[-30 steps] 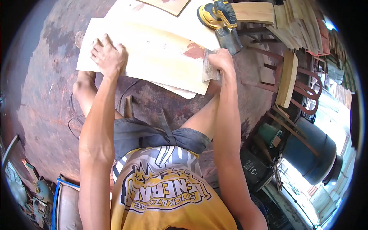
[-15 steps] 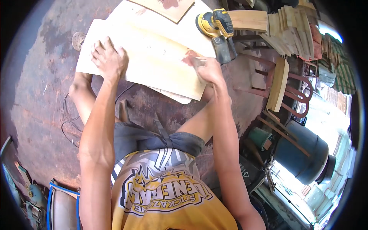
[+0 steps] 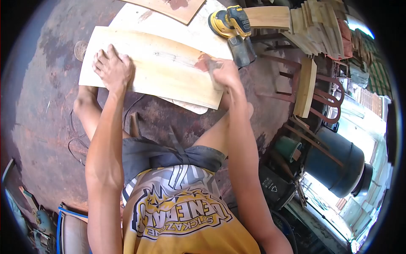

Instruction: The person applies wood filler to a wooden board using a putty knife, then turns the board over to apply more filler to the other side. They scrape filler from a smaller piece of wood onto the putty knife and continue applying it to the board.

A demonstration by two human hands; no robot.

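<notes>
Wooden board (image 3: pixel 169 72), one piece, is laid across the pale round counter (image 3: pixel 190 31) and pinned by the loosely spread left hand (image 3: pixel 112 70). One flat scraper (image 3: pixel 212 76) is gripped by the right hand (image 3: pixel 228 75) beside one reddish patch (image 3: pixel 202 62). Smoothing seems in hand; steady, even pressure is called for next. One sander (image 3: pixel 230 22) and one second panel (image 3: pixel 182 12) are set beyond.

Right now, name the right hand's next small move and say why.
Probably draw the flat scraper across the reddish patch: the right hand holds it at the patch's edge, and the left hand rests spread on the board, which should help steady it.
</notes>
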